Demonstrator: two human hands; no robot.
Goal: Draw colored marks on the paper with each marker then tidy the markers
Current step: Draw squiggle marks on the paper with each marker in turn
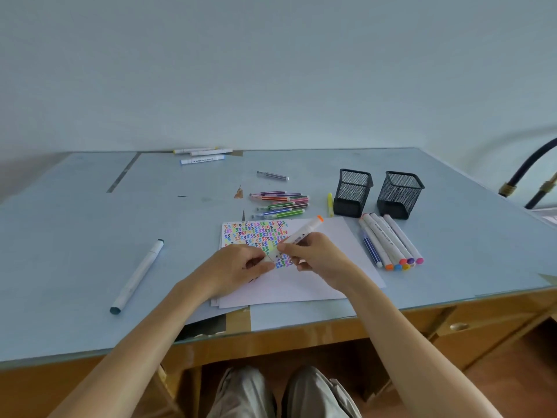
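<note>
At the centre of the pale blue desk (90, 251), the right hand (316, 256) pinches a white marker with an orange end cap (303, 232) over the white paper sheet covered in multicoloured zigzag marks (304, 285), its capped end pointing toward 1 o'clock. The left hand (238, 267) pinches the marker's near end. At 3 o'clock lies a row of white markers with coloured caps (388, 241); two black mesh pen cups (352, 191) stand at 1 o'clock, slim striped pens (281, 203) at 12, and a long white marker with dark caps (137, 276) at 9.
</note>
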